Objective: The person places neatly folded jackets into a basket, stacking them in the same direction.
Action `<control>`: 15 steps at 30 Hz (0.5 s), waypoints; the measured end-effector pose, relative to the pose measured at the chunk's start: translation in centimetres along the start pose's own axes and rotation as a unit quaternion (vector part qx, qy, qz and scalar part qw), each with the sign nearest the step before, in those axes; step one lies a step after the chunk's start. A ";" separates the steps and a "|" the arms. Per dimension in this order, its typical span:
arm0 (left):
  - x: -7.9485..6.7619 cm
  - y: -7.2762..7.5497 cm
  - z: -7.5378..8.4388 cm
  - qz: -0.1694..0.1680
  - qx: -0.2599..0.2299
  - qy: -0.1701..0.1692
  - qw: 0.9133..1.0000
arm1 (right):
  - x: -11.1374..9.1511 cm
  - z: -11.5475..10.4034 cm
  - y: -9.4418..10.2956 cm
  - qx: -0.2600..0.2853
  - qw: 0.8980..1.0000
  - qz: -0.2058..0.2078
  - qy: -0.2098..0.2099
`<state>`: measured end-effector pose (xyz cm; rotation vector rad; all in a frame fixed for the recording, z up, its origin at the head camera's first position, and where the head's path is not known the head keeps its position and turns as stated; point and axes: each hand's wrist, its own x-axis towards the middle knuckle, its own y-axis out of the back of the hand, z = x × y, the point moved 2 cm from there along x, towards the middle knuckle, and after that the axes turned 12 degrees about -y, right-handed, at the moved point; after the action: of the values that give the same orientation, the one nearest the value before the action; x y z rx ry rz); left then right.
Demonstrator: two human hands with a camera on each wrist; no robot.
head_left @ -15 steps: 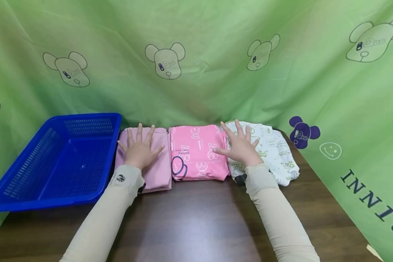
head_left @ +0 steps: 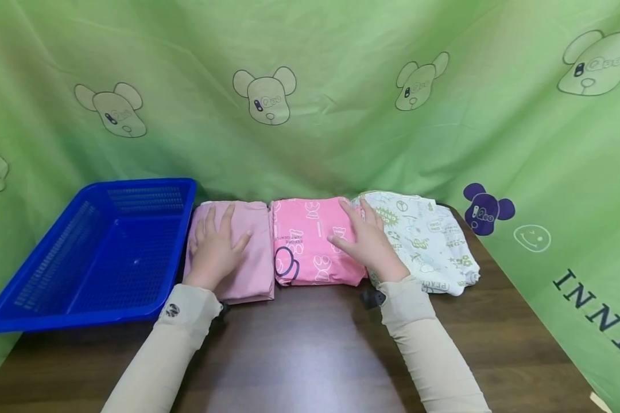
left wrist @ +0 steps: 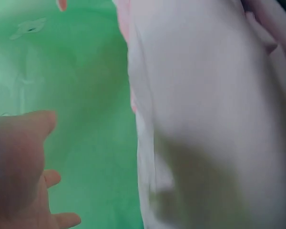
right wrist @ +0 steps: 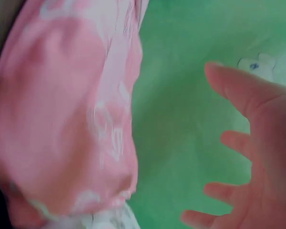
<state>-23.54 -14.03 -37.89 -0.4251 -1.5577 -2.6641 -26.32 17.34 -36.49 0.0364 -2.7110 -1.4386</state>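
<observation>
Three folded cloth bundles lie side by side on the table. In the head view my left hand [head_left: 214,252] is over the mauve folded cloth [head_left: 253,258], fingers spread and loosely bent, holding nothing. My right hand [head_left: 369,241] hovers where the bright pink printed cloth [head_left: 317,267] meets the white cloth with green print [head_left: 429,241]. Its fingers are spread, the thumb reaching over the pink one. Both wrist views show a gap between hand and fabric: the left hand [left wrist: 19,167] beside the pale mauve cloth [left wrist: 195,86], the right hand [right wrist: 271,143] beside the pink cloth [right wrist: 62,109].
A blue plastic basket [head_left: 186,212] with slotted walls stands at the left, beside the mauve cloth. Behind everything hangs a green curtain [head_left: 330,143] printed with bear heads; it also runs along the right side. The dark wooden table [head_left: 299,350] extends toward me.
Both hands have drawn a little nearer to me, and their fingers are less stretched. The right hand has shifted left toward the pink cloth, baring more of the white one. The cloths stay put.
</observation>
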 end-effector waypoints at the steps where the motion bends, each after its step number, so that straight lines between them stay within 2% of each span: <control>1: -0.3 0.0 -0.1 0.007 -0.011 0.002 1.000 | -0.3 -0.3 -0.2 0.011 1.000 0.002 0.005; 5: -1.5 -0.1 -0.6 0.035 -0.066 0.009 0.997 | -1.2 -1.2 -1.0 0.060 0.998 0.017 0.026; 8: -2.2 -0.4 -0.8 0.050 -0.115 0.019 0.992 | -1.8 -2.1 -1.5 0.109 0.994 0.012 0.027; 11: -2.8 -0.5 -1.0 0.056 -0.141 0.035 0.988 | -2.4 -2.8 -2.3 0.156 0.988 -0.017 0.012; 15: -3.5 -0.5 -1.2 0.054 -0.132 0.060 0.988 | -3.4 -3.6 -3.6 0.189 0.979 -0.071 -0.026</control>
<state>-20.56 -15.22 -39.76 -0.3373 -1.1201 -2.7608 -22.76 12.52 -37.63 0.2180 -3.0385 -0.9395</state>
